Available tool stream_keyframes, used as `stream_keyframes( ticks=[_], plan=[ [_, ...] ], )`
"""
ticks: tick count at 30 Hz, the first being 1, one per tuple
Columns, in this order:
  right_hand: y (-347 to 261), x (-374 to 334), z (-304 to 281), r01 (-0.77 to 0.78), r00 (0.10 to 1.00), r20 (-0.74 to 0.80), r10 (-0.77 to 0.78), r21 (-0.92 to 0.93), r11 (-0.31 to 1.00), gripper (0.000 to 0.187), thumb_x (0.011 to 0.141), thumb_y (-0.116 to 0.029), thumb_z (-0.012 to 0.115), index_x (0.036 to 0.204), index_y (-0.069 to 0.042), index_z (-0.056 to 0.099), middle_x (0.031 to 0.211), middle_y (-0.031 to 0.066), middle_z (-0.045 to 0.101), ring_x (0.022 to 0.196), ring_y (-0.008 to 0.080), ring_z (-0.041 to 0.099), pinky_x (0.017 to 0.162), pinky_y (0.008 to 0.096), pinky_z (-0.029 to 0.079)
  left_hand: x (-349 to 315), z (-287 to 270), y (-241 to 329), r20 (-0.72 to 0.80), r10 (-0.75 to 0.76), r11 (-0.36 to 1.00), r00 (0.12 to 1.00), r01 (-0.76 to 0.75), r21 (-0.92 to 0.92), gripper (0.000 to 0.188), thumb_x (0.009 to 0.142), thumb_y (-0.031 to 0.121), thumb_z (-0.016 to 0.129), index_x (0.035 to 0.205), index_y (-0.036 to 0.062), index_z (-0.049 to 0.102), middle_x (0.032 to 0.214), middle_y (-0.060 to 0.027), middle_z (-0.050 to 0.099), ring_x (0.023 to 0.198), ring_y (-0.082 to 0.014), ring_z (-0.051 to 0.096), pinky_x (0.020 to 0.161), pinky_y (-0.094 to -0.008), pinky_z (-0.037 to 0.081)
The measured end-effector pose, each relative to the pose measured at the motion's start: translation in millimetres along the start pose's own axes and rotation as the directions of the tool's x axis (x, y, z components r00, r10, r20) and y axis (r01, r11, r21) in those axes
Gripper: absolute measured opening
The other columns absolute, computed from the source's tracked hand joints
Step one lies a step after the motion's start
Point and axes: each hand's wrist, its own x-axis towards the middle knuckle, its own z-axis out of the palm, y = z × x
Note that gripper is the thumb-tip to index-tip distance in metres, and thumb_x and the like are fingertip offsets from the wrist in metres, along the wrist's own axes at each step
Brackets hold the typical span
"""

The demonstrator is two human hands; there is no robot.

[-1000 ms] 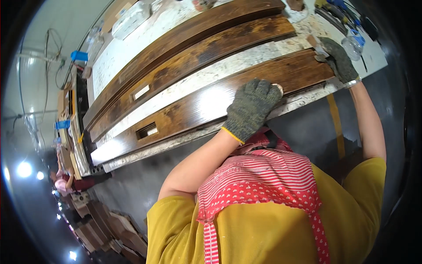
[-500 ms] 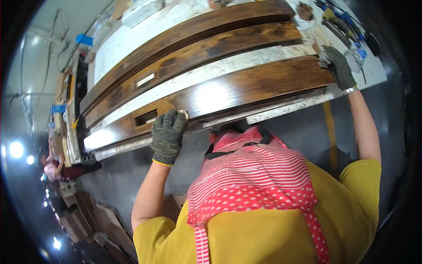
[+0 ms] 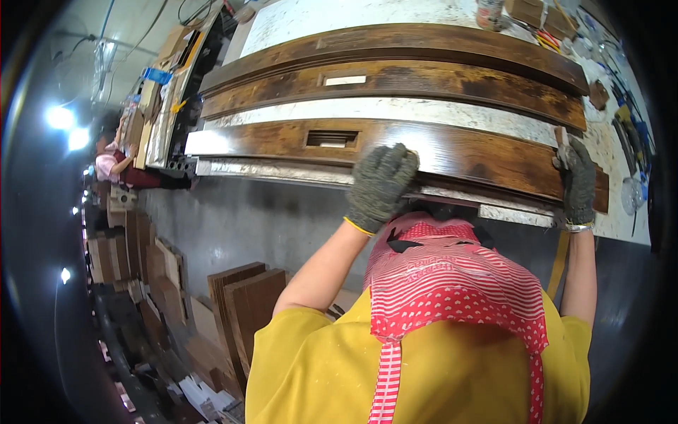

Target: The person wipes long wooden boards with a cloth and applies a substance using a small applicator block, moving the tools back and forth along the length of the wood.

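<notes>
A long dark-brown stained wooden board (image 3: 459, 152) lies along the near edge of the white worktable, with a rectangular slot (image 3: 332, 139) left of its middle. My left hand (image 3: 383, 185), in a dark green knit glove, rests on the board's near edge right of the slot. Its fingers are curled, and a sliver of something pale shows beside them; I cannot make out what it is. My right hand (image 3: 579, 180), gloved likewise, is closed at the board's right end around a small tool with a flat tan end (image 3: 561, 136), partly hidden by the fingers.
Behind lie a second slotted board (image 3: 452, 81) and a plain board (image 3: 424, 41). A can (image 3: 489, 13), a clear plastic bottle (image 3: 632, 194) and hand tools (image 3: 628, 134) are on the worktable (image 3: 304, 112). Brown panels (image 3: 247, 304) stand lower left; another person (image 3: 116, 162) works far left.
The view has turned, so the boards appear further right. My left hand has slid rightward along the board, away from the slot; my right hand has come nearer along its right end.
</notes>
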Motion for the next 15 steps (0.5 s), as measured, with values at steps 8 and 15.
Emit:
stream_keyframes(
  ticks=[8,15],
  plan=[
    [-4.2,-0.4,-2.5,0.030,0.999,0.022,-0.029,-0.063,0.998,0.039,0.100,-0.025,0.061,0.128,0.002,0.058,0.118,0.0094,0.061,0.103,0.0181,0.061,0.089,0.0327,0.054,-49.3,-52.7,-107.5,0.033,-0.132,0.949,0.991,0.117,0.293,0.046,0.082,0.012,0.067,0.128,0.0182,0.063,0.122,-0.0093,0.062,0.108,-0.0325,0.059,0.089,-0.0474,0.049],
    [1.4,-13.4,64.2,0.030,0.995,0.093,-0.043,0.136,0.990,0.036,0.100,-0.021,0.062,0.129,0.000,0.058,0.118,0.0071,0.062,0.103,0.0173,0.061,0.086,0.0334,0.055,-43.9,-51.6,-87.8,0.237,-0.062,0.985,0.969,0.020,0.172,0.070,0.079,0.014,0.065,0.147,0.0185,0.048,0.135,-0.0097,0.055,0.116,-0.0337,0.055,0.098,-0.0489,0.045]
  ],
)
